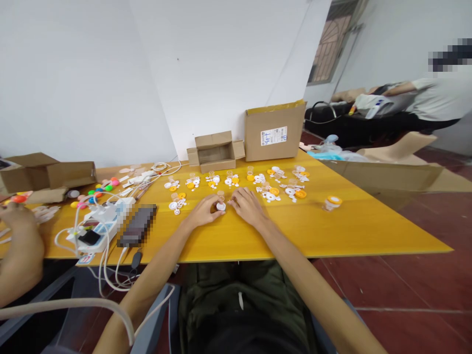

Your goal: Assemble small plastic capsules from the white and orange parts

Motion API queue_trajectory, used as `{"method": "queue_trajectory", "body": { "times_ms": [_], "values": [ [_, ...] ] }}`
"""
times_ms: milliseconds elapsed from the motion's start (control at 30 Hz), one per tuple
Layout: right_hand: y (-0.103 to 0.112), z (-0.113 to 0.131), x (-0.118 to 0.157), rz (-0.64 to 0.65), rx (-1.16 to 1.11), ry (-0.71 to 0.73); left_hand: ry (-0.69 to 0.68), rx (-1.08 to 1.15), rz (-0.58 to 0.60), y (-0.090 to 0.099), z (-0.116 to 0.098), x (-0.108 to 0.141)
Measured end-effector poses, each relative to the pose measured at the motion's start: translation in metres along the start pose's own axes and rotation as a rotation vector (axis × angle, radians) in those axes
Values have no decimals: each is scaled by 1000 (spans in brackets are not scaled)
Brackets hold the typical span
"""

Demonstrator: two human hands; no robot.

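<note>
My left hand (205,210) rests low over the table, thumb and forefinger closed round a small white round plastic part (221,207). Just behind that part is a small clear cup (221,194). Close by on the right, my right hand (248,205) has its fingertips pinched together; whatever is between them is too small to make out. Beyond both hands lie groups of white gears, orange discs and clear cups, such as an orange disc (274,191) and a white wheel (270,197). A clear cup with an orange-rimmed lid (334,201) stands apart at the right.
At the back are an open small carton (217,157) and a taped cardboard box (275,135). A power strip (106,226) with cables and a dark phone-like device (138,225) lie left. Another person's hand (16,216) is among coloured balls. A person sits far right.
</note>
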State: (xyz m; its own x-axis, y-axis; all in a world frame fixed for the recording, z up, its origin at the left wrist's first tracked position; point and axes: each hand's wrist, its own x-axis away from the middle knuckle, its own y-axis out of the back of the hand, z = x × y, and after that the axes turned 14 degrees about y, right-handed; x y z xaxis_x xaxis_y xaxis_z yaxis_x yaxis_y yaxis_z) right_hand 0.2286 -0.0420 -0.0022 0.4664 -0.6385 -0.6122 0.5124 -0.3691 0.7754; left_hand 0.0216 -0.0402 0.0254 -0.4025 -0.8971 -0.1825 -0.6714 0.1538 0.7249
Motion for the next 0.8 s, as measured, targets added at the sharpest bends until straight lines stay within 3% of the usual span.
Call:
{"method": "queue_trajectory", "body": {
  "times_ms": [800],
  "values": [
    [-7,-4,0,-51,59,90,-41,-107,-64,4,-7,5]
  ]
}}
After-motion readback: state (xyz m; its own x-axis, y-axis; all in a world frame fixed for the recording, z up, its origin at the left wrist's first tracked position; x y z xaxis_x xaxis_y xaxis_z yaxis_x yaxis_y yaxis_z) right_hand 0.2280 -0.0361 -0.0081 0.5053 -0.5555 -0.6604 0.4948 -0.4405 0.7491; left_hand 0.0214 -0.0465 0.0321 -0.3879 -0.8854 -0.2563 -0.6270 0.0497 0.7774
